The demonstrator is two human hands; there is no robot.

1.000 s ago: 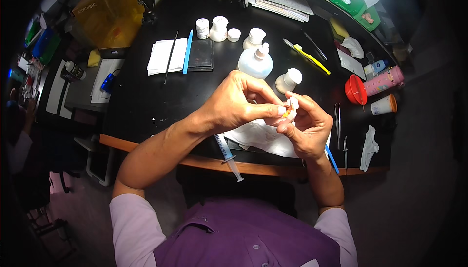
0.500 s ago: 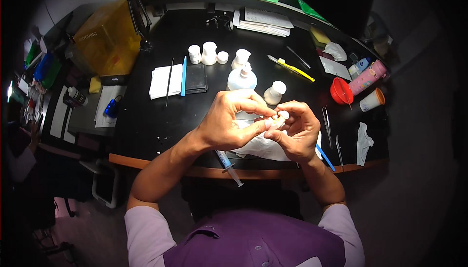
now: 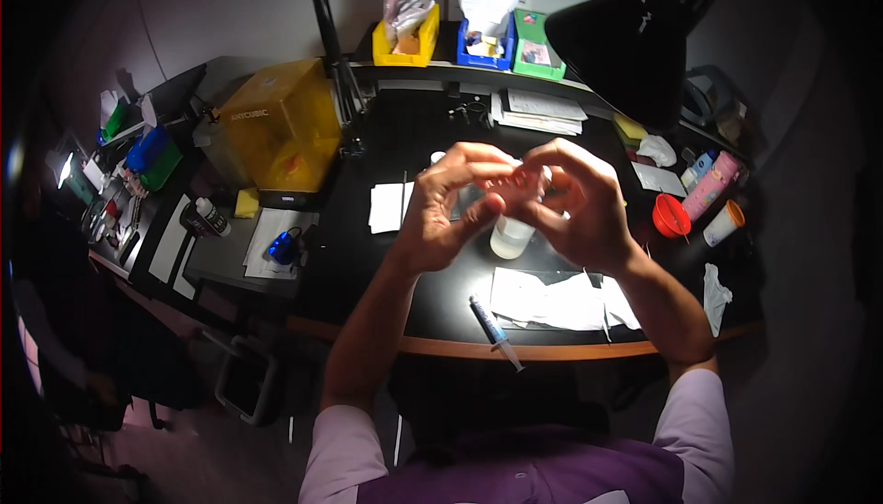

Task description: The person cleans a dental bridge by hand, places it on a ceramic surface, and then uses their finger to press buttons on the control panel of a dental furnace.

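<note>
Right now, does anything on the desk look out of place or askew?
Yes: the syringe lies slantwise with one end jutting past the desk's wooden front edge, which looks precarious.

Left forearm (image 3: 372,334) and right forearm (image 3: 670,309) cross the surface's front edge (image 3: 441,348). Left hand (image 3: 432,217) raised, fingers arched, thumb pointing inward. Right hand (image 3: 591,208) raised, fingers curled, thumb opposed. Fingertip contact hard to tell.

The toothed piece (image 3: 525,182) is pinkish, the bowl (image 3: 666,223) red, the tabletop (image 3: 359,269) black, the flask (image 3: 711,185) patterned pink
</note>
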